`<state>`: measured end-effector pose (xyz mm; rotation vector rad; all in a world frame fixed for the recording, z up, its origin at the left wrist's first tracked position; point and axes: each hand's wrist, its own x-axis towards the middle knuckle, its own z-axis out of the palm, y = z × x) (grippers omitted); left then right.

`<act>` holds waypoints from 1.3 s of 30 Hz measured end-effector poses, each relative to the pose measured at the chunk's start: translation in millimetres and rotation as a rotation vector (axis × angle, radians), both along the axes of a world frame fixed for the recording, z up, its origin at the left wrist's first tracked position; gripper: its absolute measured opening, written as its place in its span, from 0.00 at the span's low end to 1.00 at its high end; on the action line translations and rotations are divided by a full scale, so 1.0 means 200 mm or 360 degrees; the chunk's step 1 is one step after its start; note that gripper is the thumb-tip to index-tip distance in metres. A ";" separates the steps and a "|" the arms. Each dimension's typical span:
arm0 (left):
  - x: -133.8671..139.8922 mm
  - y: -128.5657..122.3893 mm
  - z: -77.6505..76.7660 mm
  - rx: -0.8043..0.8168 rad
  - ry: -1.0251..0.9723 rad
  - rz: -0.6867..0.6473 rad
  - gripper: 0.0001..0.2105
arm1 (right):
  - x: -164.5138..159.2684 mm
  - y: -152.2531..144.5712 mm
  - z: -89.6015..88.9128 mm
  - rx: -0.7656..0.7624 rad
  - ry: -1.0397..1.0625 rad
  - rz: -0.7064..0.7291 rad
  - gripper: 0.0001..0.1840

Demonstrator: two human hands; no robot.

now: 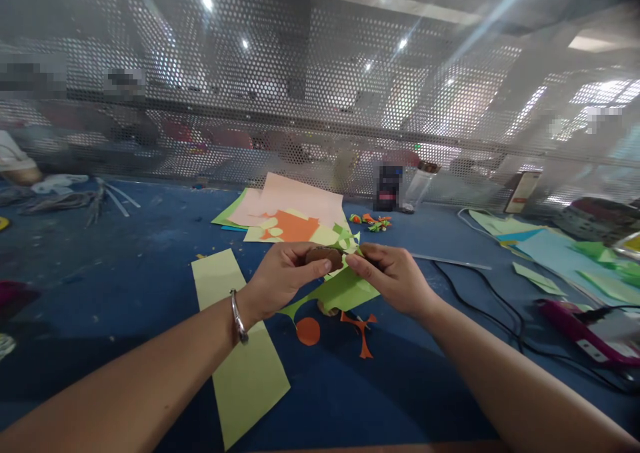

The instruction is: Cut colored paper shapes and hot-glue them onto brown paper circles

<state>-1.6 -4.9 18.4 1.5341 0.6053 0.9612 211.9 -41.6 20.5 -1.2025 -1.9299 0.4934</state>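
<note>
My left hand (285, 274), with a silver bangle at its wrist, grips a brown round disc (325, 258) between thumb and fingers. Close to the disc's right edge, the thumb and fingers of my right hand (395, 273) are pinched together; what they hold, if anything, is too small to make out. Beneath both hands lies a cut piece of green paper (350, 289). An orange paper circle (308, 331) and a branching orange scrap (363, 333) rest just in front of it. Under my left forearm is a long pale-green paper strip (253, 373).
Pink sheets (300, 193) and an orange cut-out (290, 226) lie behind the hands, with small green and orange pieces (373, 223) to their right. A metal ruler (455, 261), black cables (480, 306) and a magenta power strip (585, 333) are on the right. Perforated metal panels (280, 99) border the table's back.
</note>
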 end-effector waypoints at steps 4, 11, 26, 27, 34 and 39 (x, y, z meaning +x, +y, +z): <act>0.00 0.01 -0.01 -0.0024 0.0002 -0.0010 0.07 | 0.00 0.00 0.00 0.0010 -0.0016 0.0016 0.27; 0.00 0.01 0.01 0.0019 0.0025 0.0003 0.05 | 0.00 0.00 0.01 0.0015 -0.0018 0.0020 0.27; -0.02 0.03 -0.02 0.0122 0.0127 -0.0023 0.06 | 0.01 0.00 0.00 0.0112 -0.0127 0.0008 0.26; -0.02 0.03 -0.02 0.0115 0.0129 -0.0033 0.05 | 0.01 0.00 0.00 0.0114 -0.0125 0.0009 0.26; -0.01 0.03 -0.03 0.0053 0.0106 -0.0075 0.05 | 0.00 0.01 0.00 0.0084 -0.0156 0.0006 0.24; -0.01 0.03 -0.04 0.0087 0.0142 -0.0058 0.05 | 0.00 0.01 -0.01 0.0081 -0.0170 0.0013 0.24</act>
